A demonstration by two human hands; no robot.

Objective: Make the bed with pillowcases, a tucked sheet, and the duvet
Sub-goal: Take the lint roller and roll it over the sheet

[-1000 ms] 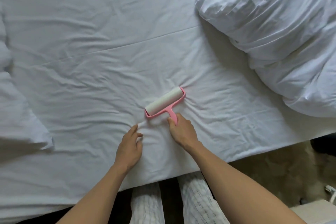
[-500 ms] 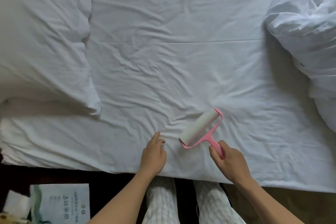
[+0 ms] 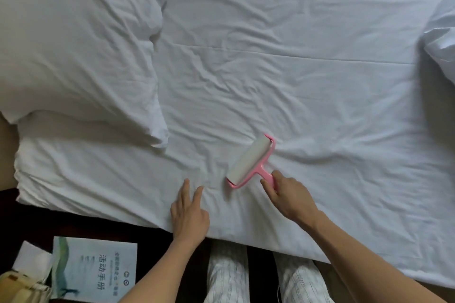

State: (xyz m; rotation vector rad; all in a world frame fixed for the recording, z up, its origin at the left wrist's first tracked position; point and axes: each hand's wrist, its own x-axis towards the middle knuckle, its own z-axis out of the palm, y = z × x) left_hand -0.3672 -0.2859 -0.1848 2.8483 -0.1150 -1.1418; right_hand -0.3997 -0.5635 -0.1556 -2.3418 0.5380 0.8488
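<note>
A wrinkled white sheet (image 3: 283, 76) covers the mattress. My right hand (image 3: 288, 194) grips the pink handle of a lint roller (image 3: 248, 162), whose white roll lies on the sheet near the front edge. My left hand (image 3: 189, 214) presses flat on the sheet just left of the roller, fingers apart. A white pillow (image 3: 78, 44) in its case lies at the left end of the bed. The bunched white duvet (image 3: 440, 39) shows at the right edge, mostly out of frame.
A dark bedside surface at the lower left carries a pale booklet (image 3: 96, 275) with printed characters, a white tissue (image 3: 32, 263) and a tan object at the corner. My legs in striped trousers (image 3: 266, 278) stand against the bed's front edge.
The view has shifted left along the bed: the pillow came into view, the duvet slid off to the right. The roller's head has turned leftward, and my left hand stays flat beside it.
</note>
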